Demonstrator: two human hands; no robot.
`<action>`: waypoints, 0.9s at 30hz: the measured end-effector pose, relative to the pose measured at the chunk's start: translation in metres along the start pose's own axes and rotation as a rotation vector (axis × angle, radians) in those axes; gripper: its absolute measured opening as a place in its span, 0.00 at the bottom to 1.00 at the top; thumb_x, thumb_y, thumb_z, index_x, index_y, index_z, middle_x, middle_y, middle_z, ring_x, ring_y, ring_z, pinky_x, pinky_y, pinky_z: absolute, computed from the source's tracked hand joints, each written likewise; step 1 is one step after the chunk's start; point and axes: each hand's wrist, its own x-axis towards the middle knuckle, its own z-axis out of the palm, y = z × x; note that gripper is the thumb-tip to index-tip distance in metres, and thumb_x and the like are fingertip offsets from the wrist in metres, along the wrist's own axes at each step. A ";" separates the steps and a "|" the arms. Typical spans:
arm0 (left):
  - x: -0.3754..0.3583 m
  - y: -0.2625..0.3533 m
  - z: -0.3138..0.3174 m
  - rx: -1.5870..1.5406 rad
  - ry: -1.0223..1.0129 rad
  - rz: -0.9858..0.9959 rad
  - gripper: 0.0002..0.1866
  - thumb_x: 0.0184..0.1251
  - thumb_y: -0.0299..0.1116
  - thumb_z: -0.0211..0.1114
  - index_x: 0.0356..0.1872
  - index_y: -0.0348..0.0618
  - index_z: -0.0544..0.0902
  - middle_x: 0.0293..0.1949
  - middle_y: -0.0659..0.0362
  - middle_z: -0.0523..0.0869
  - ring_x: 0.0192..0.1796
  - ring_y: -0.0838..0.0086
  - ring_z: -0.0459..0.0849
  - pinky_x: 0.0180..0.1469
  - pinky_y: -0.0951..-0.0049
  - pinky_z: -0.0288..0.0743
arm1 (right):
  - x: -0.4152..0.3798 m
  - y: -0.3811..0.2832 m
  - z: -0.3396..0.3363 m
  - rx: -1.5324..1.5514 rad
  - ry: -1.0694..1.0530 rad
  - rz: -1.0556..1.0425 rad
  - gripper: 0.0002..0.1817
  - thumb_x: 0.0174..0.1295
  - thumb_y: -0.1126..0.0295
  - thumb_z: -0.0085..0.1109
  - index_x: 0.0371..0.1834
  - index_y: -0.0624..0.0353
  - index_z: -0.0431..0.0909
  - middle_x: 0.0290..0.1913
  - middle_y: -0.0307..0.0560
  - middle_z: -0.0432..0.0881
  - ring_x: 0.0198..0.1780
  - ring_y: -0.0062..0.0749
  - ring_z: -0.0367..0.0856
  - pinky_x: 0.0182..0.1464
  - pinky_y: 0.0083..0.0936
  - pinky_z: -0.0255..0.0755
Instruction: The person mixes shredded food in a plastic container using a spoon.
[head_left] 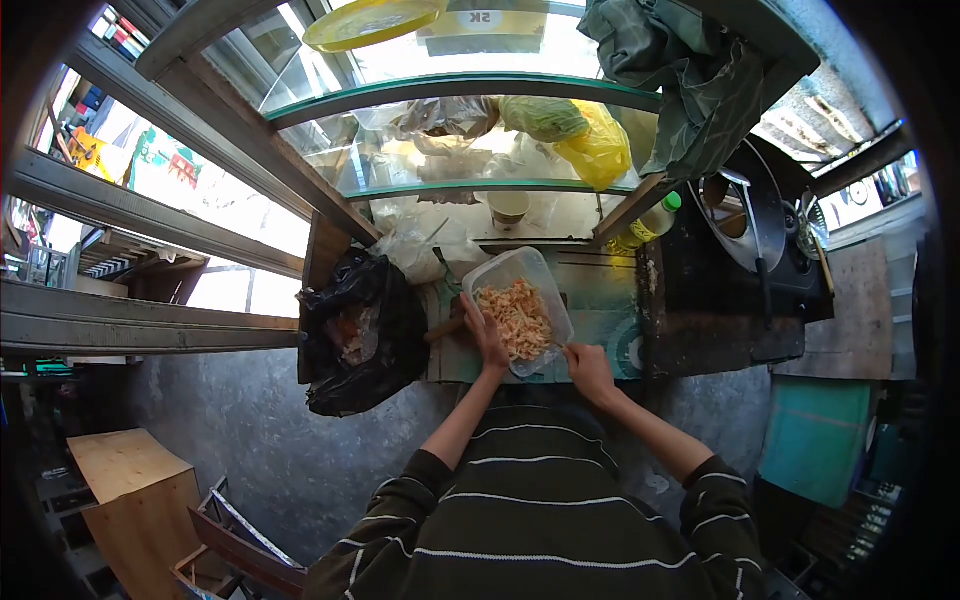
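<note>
A clear rectangular plastic container (549, 290), filled with shredded orange-white food (516, 318), sits tilted on the counter in front of me. My left hand (488, 337) holds its left wall, fingers stretched along the side. My right hand (590, 370) is closed at the near right corner of the container; whatever its fingers grip is hidden. A brown wooden handle (445, 328) shows just left of my left hand. Beside that lies an open black plastic bag (390, 345) with something pale and reddish inside.
Behind the container stand a white plastic bag (425, 250) and a paper cup (509, 208). Glass shelves (470, 90) above hold a yellow bag (597, 145) and a cabbage (543, 118). To the right are a green-capped bottle (655, 220) and a black stove (720, 275) with a pan.
</note>
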 end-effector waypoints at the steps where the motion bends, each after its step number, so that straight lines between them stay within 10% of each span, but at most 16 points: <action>1: -0.001 -0.002 0.000 -0.017 0.003 0.000 0.40 0.66 0.59 0.37 0.68 0.41 0.40 0.68 0.48 0.44 0.70 0.57 0.42 0.67 0.63 0.33 | -0.002 -0.011 0.001 0.000 0.001 0.001 0.09 0.57 0.69 0.51 0.31 0.64 0.76 0.21 0.55 0.78 0.23 0.48 0.79 0.27 0.38 0.72; 4: -0.001 -0.017 -0.005 -0.103 0.009 -0.007 0.40 0.66 0.60 0.37 0.68 0.41 0.40 0.69 0.49 0.43 0.70 0.58 0.41 0.68 0.63 0.33 | -0.004 -0.041 -0.006 0.241 -0.019 0.100 0.10 0.56 0.68 0.52 0.29 0.63 0.78 0.23 0.56 0.78 0.25 0.50 0.79 0.30 0.40 0.71; 14: 0.002 0.012 -0.012 0.019 -0.082 0.207 0.40 0.65 0.60 0.38 0.68 0.40 0.44 0.66 0.48 0.49 0.67 0.58 0.49 0.66 0.64 0.38 | 0.013 -0.018 -0.043 -0.529 -0.062 -0.268 0.06 0.51 0.72 0.49 0.31 0.61 0.72 0.19 0.51 0.75 0.20 0.47 0.78 0.20 0.38 0.71; 27: 0.000 -0.001 -0.016 -0.033 0.018 0.027 0.39 0.67 0.58 0.37 0.68 0.39 0.44 0.68 0.48 0.46 0.68 0.58 0.47 0.67 0.64 0.37 | -0.003 -0.033 0.018 0.327 -0.121 0.174 0.11 0.54 0.67 0.56 0.33 0.65 0.80 0.22 0.58 0.78 0.22 0.43 0.78 0.27 0.30 0.67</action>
